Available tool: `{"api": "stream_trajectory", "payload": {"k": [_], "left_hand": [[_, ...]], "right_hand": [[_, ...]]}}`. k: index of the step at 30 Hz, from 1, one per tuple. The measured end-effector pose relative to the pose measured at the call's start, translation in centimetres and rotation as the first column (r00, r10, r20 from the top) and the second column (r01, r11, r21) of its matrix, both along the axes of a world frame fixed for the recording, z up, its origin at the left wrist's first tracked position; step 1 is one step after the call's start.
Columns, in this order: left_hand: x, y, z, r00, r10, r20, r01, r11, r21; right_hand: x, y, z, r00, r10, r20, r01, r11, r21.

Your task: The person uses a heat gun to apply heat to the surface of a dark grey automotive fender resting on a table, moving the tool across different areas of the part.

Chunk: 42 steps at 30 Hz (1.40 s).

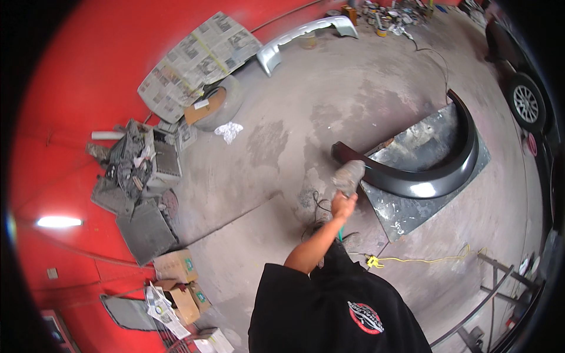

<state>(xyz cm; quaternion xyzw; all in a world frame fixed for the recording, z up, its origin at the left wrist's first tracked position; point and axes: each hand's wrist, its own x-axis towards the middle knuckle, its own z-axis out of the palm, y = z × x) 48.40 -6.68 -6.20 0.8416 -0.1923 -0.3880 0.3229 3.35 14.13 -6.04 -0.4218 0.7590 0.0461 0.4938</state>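
My left hand [344, 203] is closed on a grimy spray gun [348, 176] with a large pale, dirty cup, held near the left end of a curved black car part [432, 189]. That part rests on a scuffed dark metal panel [400, 219]. Below my hand a green hose [341, 232] and dark cables run down, partly hidden by my arm and black shirt. My right hand is not in view.
Along the red wall [70, 153] lie newspaper-covered panels [194, 65], a silver bumper [306, 29], a tire [220, 115] and cardboard boxes [176, 265]. A dark car [524, 100] stands at right, near a metal stand [494, 282] and a yellow extension cord [429, 259] on the floor.
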Motion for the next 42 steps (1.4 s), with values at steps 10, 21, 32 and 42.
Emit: {"api": "stream_trajectory", "payload": {"k": [10, 21, 32, 42], "left_hand": [[-18.4, 3.1, 7.0, 0.769, -0.605, -0.207, 0.523, 0.782, -0.339], [-18.7, 5.1, 6.3, 0.494, -0.869, 0.001, 0.74, 0.42, -0.525], [-11.6, 3.3, 7.6, 0.168, -0.983, 0.076, 0.964, 0.148, -0.222], [9.8, 7.4, 3.3, 0.246, -0.952, -0.185, 0.926, 0.174, 0.336]], "right_hand": [[12.5, -15.0, 10.5, 0.818, -0.078, 0.57, 0.265, 0.93, -0.253], [16.5, -18.0, 12.5, 0.827, -0.229, 0.514, 0.416, 0.864, -0.285], [15.0, -18.6, 5.2, 0.862, -0.374, 0.343, 0.503, 0.723, -0.474], [25.5, -20.3, 0.3, 0.879, -0.308, 0.365, 0.475, 0.642, -0.601]]}}
